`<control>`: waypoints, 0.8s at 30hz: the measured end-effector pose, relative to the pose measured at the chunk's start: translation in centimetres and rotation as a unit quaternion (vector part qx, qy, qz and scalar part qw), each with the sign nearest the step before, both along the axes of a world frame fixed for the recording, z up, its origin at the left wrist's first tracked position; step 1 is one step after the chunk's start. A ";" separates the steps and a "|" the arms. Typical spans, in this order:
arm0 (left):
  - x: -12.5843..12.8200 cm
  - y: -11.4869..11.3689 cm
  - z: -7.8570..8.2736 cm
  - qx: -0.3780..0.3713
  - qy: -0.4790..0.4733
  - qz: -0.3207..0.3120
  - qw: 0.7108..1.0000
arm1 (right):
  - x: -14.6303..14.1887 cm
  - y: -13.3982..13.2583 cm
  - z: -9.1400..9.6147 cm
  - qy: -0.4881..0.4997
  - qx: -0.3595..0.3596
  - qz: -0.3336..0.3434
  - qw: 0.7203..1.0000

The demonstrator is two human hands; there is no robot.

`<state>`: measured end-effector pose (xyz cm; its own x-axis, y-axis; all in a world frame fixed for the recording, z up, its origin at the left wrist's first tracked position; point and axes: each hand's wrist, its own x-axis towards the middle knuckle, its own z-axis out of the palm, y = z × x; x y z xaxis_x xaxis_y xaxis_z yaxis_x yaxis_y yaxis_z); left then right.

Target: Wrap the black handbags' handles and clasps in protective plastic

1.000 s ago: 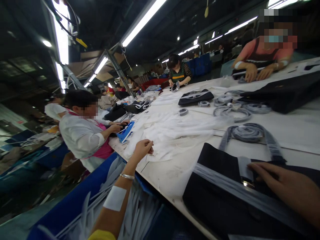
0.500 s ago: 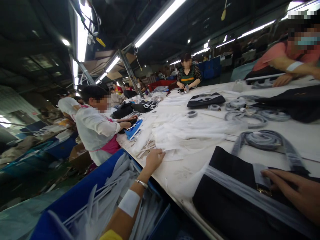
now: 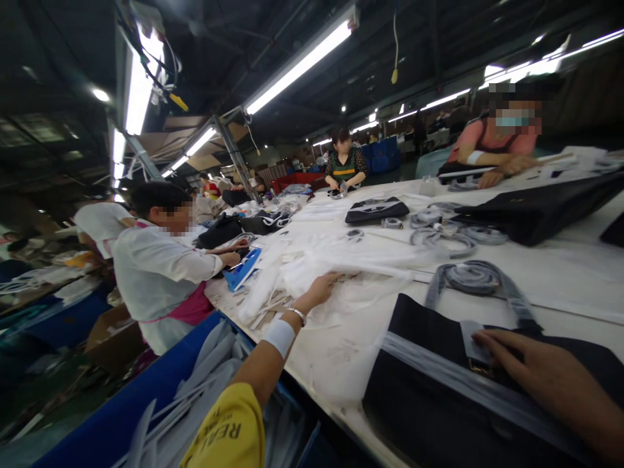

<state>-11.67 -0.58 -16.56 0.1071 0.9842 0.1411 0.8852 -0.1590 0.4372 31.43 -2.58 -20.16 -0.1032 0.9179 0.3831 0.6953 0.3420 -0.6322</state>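
Note:
A black handbag [image 3: 429,390] lies at the near right of the table, with a band of translucent wrap across its front. My right hand [image 3: 536,370] is closed at the bag's upper edge, pinching a wrapped tab [image 3: 472,341] above a small metal fitting. Beyond it curves the bag's handle, wrapped in film, with a coiled wrapped strap [image 3: 470,276] beside it. My left hand [image 3: 324,289] reaches over the table, fingers stretched out at the near edge of a loose pile of white packing sheets [image 3: 316,257]. Its fingertips are partly blurred; nothing shows held in them.
Below the table [image 3: 336,377] edge, a blue bin [image 3: 160,390] holds white strips. Farther back lie wrapped strap coils [image 3: 441,240] and other black bags [image 3: 377,209]. Co-workers stand at the left [image 3: 160,266], far end [image 3: 346,162] and right [image 3: 492,149].
My left hand has moved forward and right, farther over the table to the white sheets. My right hand keeps its pinch on the tab. The head view has turned slightly right.

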 end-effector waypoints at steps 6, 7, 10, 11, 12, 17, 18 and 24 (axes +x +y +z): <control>-0.4 1.9 0.5 -0.012 0.020 -0.051 0.998 | 0.7 0.7 -1.2 0.014 -0.077 0.058 0.995; 0.0 1.9 0.2 -0.018 0.022 -0.068 0.997 | 0.6 0.7 -1.2 0.019 -0.074 0.058 0.995; 1.1 1.7 -0.6 -0.017 0.019 -0.089 0.996 | 0.5 0.4 -1.0 0.022 -0.078 0.063 0.995; 1.3 1.8 -0.7 -0.011 0.015 -0.085 0.996 | 0.4 0.3 -0.9 0.021 -0.081 0.067 0.994; 1.5 1.9 -0.6 -0.003 0.007 -0.075 0.997 | 0.3 0.1 -0.8 0.021 -0.083 0.070 0.994; 1.2 3.3 3.2 0.063 -0.063 -0.004 0.996 | -0.2 -0.3 -0.1 0.048 -0.036 0.058 0.996; 1.1 3.6 4.4 0.079 -0.082 0.009 0.993 | -0.3 -0.3 0.1 0.057 -0.025 0.058 0.996; 2.5 4.8 12.0 0.136 -0.209 0.019 0.968 | -0.8 -0.8 4.3 0.086 -0.044 0.074 0.993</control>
<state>-9.16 4.24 -4.60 -0.0504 0.9070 0.4181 0.6472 -0.2892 0.7054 30.59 -3.41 -15.82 -0.1794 0.9281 0.3264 0.5199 0.3711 -0.7695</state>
